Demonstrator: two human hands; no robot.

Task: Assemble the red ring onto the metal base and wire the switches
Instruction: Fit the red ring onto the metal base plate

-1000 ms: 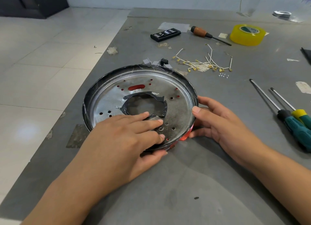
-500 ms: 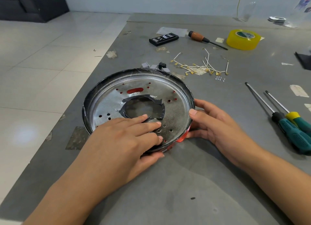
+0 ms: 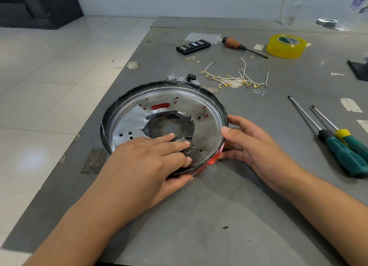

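The base (image 3: 207, 134) is silver-grey metal, speckled dark toward 3 o'clock, with a black rim and black tape round its centre hole. Red shows through its small holes and the slot at 12 o'clock; the ring (image 3: 212, 160) peeks out red at 5 o'clock. The worktop (image 3: 199, 216) is dull grey with pale patches. The tape roll (image 3: 286, 46) at 1 o'clock is translucent yellow. The wires (image 3: 235, 77) are white with brass-gold ends. Two screwdrivers (image 3: 342, 146) at 3 o'clock have teal handles, one with a yellow collar; another screwdriver (image 3: 242, 46) at 12 o'clock has an orange-brown handle. The case (image 3: 193, 46) is black. The floor (image 3: 49, 76) is pale grey tile.
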